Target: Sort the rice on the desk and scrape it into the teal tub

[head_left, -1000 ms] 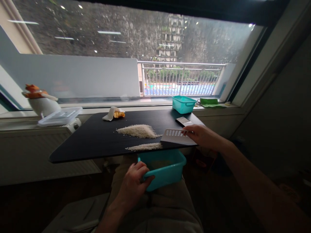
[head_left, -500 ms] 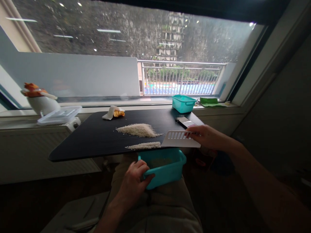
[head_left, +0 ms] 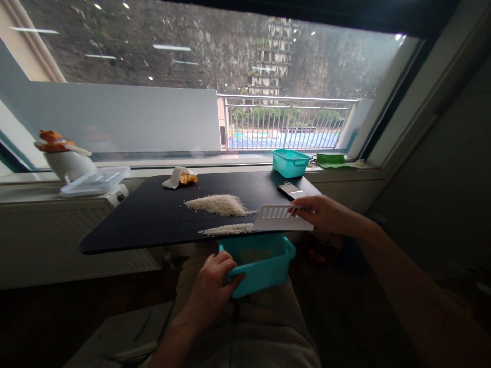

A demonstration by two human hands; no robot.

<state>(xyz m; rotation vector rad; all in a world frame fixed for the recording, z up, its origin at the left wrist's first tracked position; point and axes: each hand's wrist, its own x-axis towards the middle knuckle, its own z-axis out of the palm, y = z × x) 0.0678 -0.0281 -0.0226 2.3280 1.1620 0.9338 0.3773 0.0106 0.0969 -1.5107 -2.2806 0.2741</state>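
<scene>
My right hand [head_left: 320, 213] pinches a white slotted plastic scraper [head_left: 282, 221] by its slotted edge. The scraper's lower edge lies along the front of the black table [head_left: 134, 225], its left end at a thin strip of rice [head_left: 226, 229]. Behind that strip is a larger rice heap [head_left: 220, 205]. Below the table edge, my left hand [head_left: 217, 273] grips the left rim of a turquoise plastic bin [head_left: 261, 278] resting on my lap. A pale layer shows at the bin's bottom, too dim to make out clearly.
A phone [head_left: 292, 191] lies behind the scraper. Another turquoise bin [head_left: 290, 164] stands at the table's back right, near a green cloth-like item [head_left: 330, 160]. Orange peel on tissue [head_left: 180, 178] sits at the back left. A clear plastic lid [head_left: 95, 181] rests on the sill side.
My right hand has shifted the scraper slightly left, against the end of the thin rice strip. The left hand and the held bin stay nearly in place.
</scene>
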